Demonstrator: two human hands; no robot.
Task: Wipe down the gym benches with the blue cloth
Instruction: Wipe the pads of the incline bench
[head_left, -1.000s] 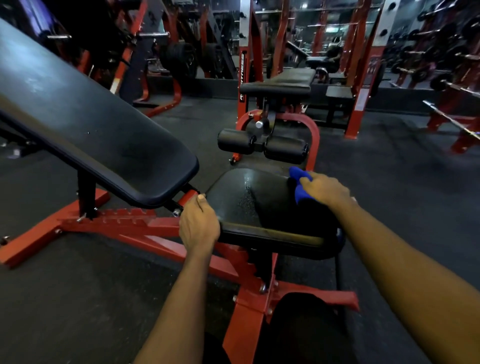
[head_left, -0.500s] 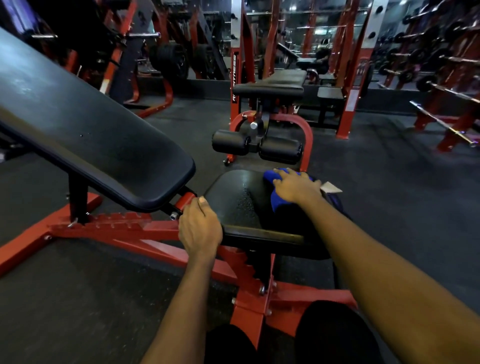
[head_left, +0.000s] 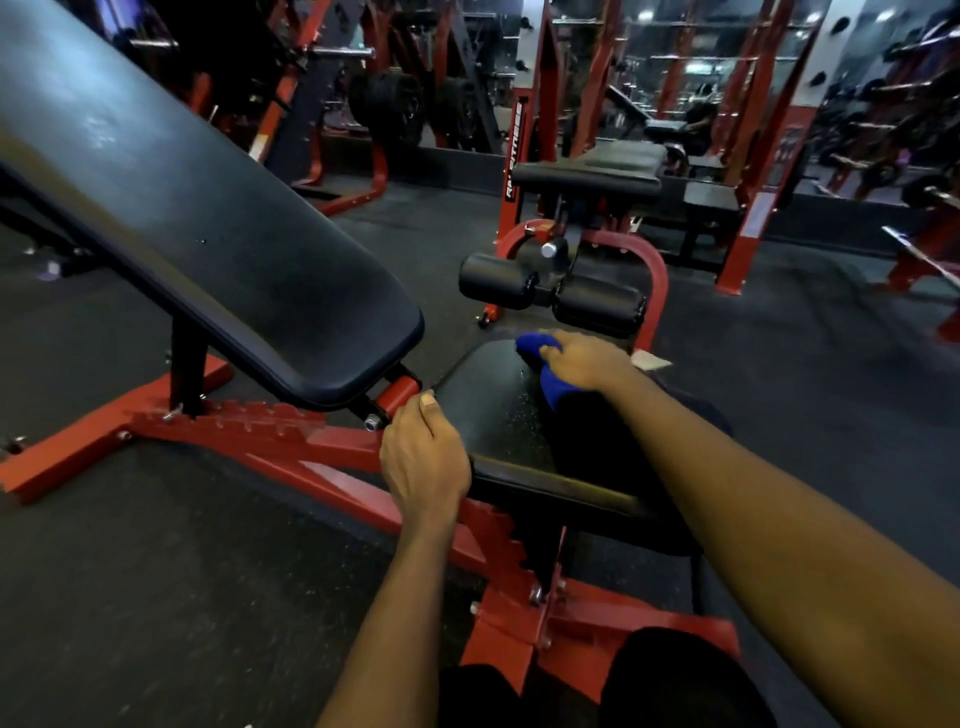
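Big incline bench here. The long black backrest pad (head_left: 208, 223) slopes up and away, bolted to a heavy red frame (head_left: 260, 431) that sits flat on the rubber floor, so I'd say it won't budge under a hard wipe. Below it is the seat pad (head_left: 493, 415), firm vinyl and smooth, likely slick where it's wet. The left hand (head_left: 423, 457) is curled over the pad's near-left edge, bracing. The right hand (head_left: 587, 358) is at the far side of the seat with its fingers bunched over the blue cloth (head_left: 551, 389), pressing it onto the vinyl. That cloth is soft, light and floppy, so wadding it under the palm looks like the right hold; a loose corner would just drag. Fine droplets (head_left: 519, 410) speckle the seat just beside the cloth, waiting to be taken up.
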